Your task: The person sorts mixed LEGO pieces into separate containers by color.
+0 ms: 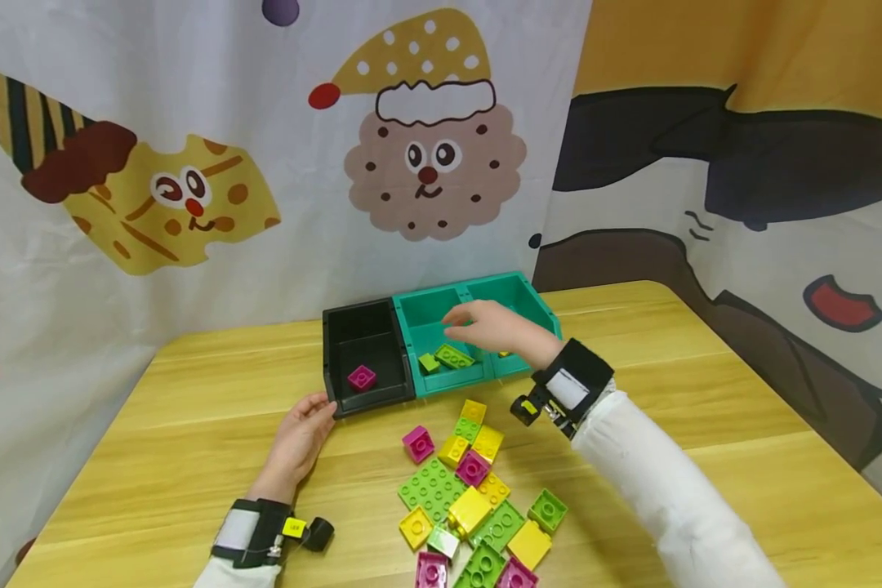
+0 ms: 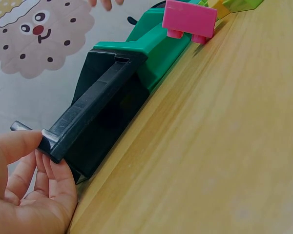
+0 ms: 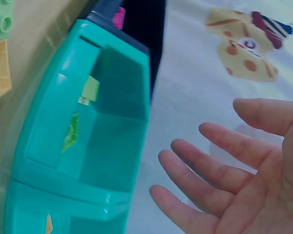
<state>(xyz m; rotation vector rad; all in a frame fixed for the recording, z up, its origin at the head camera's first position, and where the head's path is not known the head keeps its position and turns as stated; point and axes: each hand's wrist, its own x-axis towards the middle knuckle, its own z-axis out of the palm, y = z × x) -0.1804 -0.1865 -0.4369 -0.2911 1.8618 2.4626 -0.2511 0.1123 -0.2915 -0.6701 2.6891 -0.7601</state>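
My left hand (image 1: 298, 441) pinches the near left corner of a black bin (image 1: 332, 359); in the left wrist view the thumb lies on the rim and the fingers bend below it. Inside this bin is a magenta toy brick (image 1: 362, 377). Joined to its right are two teal bins (image 1: 441, 387). Green bricks (image 1: 453, 356) lie in the middle bin, and a bit of yellow shows in the right one. Above the teal bins hovers my right hand (image 1: 494, 327), holding nothing; its fingers (image 3: 210, 170) are spread and loosely bent in the right wrist view.
A loose pile of yellow, green and magenta bricks (image 1: 470, 510) covers the table in front of the bins. One magenta brick (image 1: 418, 443) lies at its left edge. Behind the wooden table (image 1: 191, 457) hangs a cartoon-printed cloth (image 1: 294, 106).
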